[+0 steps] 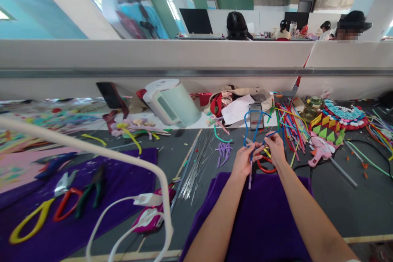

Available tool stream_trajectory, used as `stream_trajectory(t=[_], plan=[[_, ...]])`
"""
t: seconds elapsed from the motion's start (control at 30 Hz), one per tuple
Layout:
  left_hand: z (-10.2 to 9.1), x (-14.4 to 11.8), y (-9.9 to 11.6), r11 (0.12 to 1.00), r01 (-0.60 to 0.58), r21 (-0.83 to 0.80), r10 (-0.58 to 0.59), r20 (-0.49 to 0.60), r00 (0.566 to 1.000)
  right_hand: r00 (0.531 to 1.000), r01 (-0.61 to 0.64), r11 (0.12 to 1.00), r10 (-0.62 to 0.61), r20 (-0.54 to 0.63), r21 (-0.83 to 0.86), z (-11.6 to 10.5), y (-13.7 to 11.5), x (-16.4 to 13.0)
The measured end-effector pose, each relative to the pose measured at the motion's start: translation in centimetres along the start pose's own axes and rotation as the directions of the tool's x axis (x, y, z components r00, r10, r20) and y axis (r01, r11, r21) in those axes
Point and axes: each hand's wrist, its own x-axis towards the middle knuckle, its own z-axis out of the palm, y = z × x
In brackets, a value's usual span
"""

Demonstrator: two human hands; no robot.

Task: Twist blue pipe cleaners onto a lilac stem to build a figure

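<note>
My left hand [243, 159] pinches a blue pipe cleaner [246, 127] bent into open loops that rise above my fingers. A lavender length [249, 180] hangs down below that hand. Close beside it, my right hand [276, 147] has its fingertips closed on another part of the blue pipe cleaner. Both hands are over the near part of the dark table, just beyond a folded purple cloth [264, 213]. Between my wrists lies a red scissor handle [266, 167], partly hidden. A phone [255, 120] with its screen lit is behind the blue loops.
Left are metal wires [199, 168], short purple pieces [224, 151], a kettle [175, 102], pliers [92, 190], yellow-and-red-handled scissors [37, 221] and a white stand arm [123, 151]. Right are bundled pipe cleaners [293, 131], a pink glue gun [321, 149] and a jar [312, 108]. People sit beyond the partition [153, 55].
</note>
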Motion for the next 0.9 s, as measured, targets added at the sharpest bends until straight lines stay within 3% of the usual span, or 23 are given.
stream_trajectory(t=[0.13, 0.27, 0.5, 0.73, 0.9], plan=[[0.2, -0.2, 0.1, 0.998, -0.05, 0.026, 0.05, -0.002, 0.999, 1.0, -0.02, 0.999, 0.02, 0.006, 0.047, 0.2, -0.2, 0.0], [0.5, -0.3, -0.1, 0.992, -0.112, 0.06, 0.113, -0.003, 0.994, 0.998, -0.02, 0.998, 0.024, -0.063, 0.067, 0.2, -0.2, 0.0], [0.6, -0.3, -0.7, 0.978, -0.175, 0.11, 0.178, -0.017, 0.984, 0.978, -0.147, 0.973, 0.17, -0.122, 0.178, -0.2, 0.1, 0.3], [0.4, -0.3, -0.2, 0.999, -0.033, 0.025, 0.032, 0.038, 0.999, 0.934, -0.34, 0.893, 0.358, -0.006, 0.296, -1.0, 0.0, 0.8], [0.0, 0.0, 0.1, 0.995, 0.099, -0.027, -0.097, 0.079, 0.992, 0.927, -0.367, 0.88, 0.374, 0.035, 0.302, -1.2, -0.2, 0.9]])
